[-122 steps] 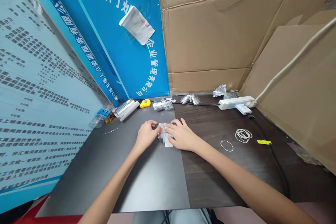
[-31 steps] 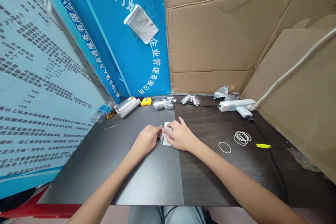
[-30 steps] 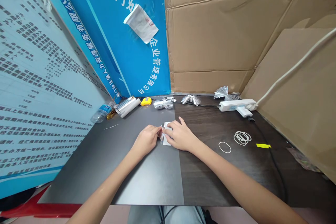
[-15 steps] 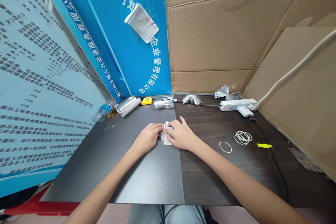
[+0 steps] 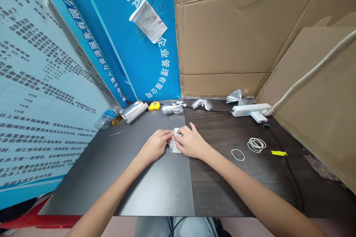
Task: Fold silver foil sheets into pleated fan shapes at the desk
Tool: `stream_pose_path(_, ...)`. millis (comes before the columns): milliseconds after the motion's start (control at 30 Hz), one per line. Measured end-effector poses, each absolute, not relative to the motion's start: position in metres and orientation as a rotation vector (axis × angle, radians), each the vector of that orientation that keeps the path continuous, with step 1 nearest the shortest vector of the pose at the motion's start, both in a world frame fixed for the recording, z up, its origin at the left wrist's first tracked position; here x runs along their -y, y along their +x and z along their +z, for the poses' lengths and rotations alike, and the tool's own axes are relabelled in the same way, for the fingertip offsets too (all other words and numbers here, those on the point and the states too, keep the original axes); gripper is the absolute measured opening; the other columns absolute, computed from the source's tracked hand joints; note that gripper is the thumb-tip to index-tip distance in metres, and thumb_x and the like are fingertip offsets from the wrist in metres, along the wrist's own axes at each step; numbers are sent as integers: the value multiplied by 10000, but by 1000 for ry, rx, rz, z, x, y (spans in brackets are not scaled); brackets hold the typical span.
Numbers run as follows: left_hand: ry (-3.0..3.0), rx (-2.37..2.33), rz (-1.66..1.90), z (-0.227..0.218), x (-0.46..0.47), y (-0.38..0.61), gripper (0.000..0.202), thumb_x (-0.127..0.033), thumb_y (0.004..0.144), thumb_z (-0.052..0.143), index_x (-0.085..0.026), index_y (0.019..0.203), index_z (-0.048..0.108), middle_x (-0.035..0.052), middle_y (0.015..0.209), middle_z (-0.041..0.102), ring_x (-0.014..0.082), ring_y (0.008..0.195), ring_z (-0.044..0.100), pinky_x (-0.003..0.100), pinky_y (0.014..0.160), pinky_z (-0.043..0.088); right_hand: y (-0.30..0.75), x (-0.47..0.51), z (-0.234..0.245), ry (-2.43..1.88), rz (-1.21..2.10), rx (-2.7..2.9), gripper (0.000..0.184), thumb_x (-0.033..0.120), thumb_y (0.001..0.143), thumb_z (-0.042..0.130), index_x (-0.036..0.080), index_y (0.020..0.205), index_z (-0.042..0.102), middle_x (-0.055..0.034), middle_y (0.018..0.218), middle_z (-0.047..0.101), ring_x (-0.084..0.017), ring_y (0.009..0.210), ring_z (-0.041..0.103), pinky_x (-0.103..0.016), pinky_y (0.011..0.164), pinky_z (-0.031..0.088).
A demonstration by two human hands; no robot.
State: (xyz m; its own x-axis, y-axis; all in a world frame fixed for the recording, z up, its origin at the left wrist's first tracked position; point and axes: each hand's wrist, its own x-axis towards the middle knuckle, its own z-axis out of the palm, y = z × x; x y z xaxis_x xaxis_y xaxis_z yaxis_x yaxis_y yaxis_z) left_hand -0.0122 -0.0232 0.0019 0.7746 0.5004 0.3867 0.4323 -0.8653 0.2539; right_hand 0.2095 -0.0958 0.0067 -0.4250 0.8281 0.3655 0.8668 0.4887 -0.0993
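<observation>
A small silvery-white folded sheet [image 5: 175,148] lies on the table in front of me, partly covered by my fingers. My left hand [image 5: 156,145] pinches its left side, fingertips pressed together near its upper part. From the right, my right hand [image 5: 192,143] grips the same sheet with thumb and fingers, while one or two other fingers stick up. The fingertips of both hands nearly meet over it. Whether the sheet is foil or paper I cannot tell.
Silver foil bunches [image 5: 172,109], a yellow tape measure [image 5: 154,106], a foil roll [image 5: 134,112] and a plastic bottle [image 5: 108,117] line the back. A white power strip [image 5: 249,109] sits back right. Rubber bands [image 5: 256,145] and a yellow strip [image 5: 279,153] lie to the right.
The whole view has shifted slightly. Both hands stay on the folded sheet in almost the same pose.
</observation>
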Motion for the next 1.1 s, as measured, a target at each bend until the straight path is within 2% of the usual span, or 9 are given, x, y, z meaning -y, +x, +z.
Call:
stream_pose_path(100, 2801, -701, 685, 2, 21, -13, 485, -55, 972, 440, -201, 1342, 718, 127, 1411, 686, 261, 1238, 651, 484, 1088, 542, 210, 95, 5, -1411, -151, 2378, 318, 329, 1076, 463, 243, 1204, 740, -136, 1182, 666, -282, 1160, 550, -681, 1174, 271)
stream_pose_path(233, 2782, -688, 620, 6, 18, -13, 491, -61, 980, 428, -196, 1374, 687, 105, 1390, 703, 245, 1197, 646, 442, 1060, 555, 211, 96, 4, -1407, -167, 2382, 320, 332, 1073, 457, 238, 1211, 730, -138, 1194, 658, -284, 1161, 545, -683, 1169, 277)
stream_pose_path(433, 2832, -612, 498, 16, 13, -13, 493, -48, 965, 438, -204, 1371, 671, 111, 1360, 707, 248, 1224, 628, 421, 1071, 527, 210, 96, 7, -1422, -150, 2389, 287, 313, 1060, 469, 226, 1114, 738, -129, 1177, 655, -277, 1154, 543, -670, 1173, 281)
stream_pose_path(667, 2875, -696, 399, 24, 12, -16, 449, -110, 974, 466, -255, 1328, 702, 83, 1246, 754, 247, 1051, 642, 402, 950, 514, 210, 98, 8, -1413, -114, 2370, 308, 332, 1070, 476, 246, 1199, 742, -132, 1196, 665, -279, 1160, 557, -662, 1177, 265)
stream_pose_path(800, 2874, -745, 369, 21, 13, -20, 482, -115, 993, 438, -283, 1381, 670, 52, 1406, 692, 251, 1094, 614, 409, 971, 490, 217, 92, 11, -1432, 139, 2255, 295, 335, 1054, 534, 266, 1265, 727, -103, 1235, 692, -249, 1163, 584, -560, 1164, 317)
stream_pose_path(900, 2877, -751, 375, 17, 13, -23, 539, -110, 1005, 406, -303, 1469, 604, 42, 1482, 641, 252, 1138, 597, 414, 998, 483, 223, 83, 13, -1480, 263, 2158, 334, 294, 1061, 514, 245, 1348, 678, -89, 1269, 702, -223, 1166, 595, -452, 1104, 382)
stream_pose_path(1000, 2909, -725, 398, 14, 14, -25, 516, -126, 1019, 401, -287, 1466, 603, 62, 1497, 621, 265, 1211, 576, 433, 1013, 473, 223, 77, 14, -1516, 127, 2228, 348, 266, 1077, 470, 271, 1347, 691, -80, 1289, 683, -225, 1148, 576, -409, 1044, 392)
stream_pose_path(1100, 2920, -686, 420, 14, 14, -26, 475, -116, 1003, 431, -257, 1404, 644, 85, 1421, 656, 268, 1231, 576, 434, 1018, 467, 219, 75, 14, -1553, -65, 2311, 366, 274, 1091, 434, 296, 1331, 709, -79, 1322, 660, -237, 1128, 556, -404, 994, 383)
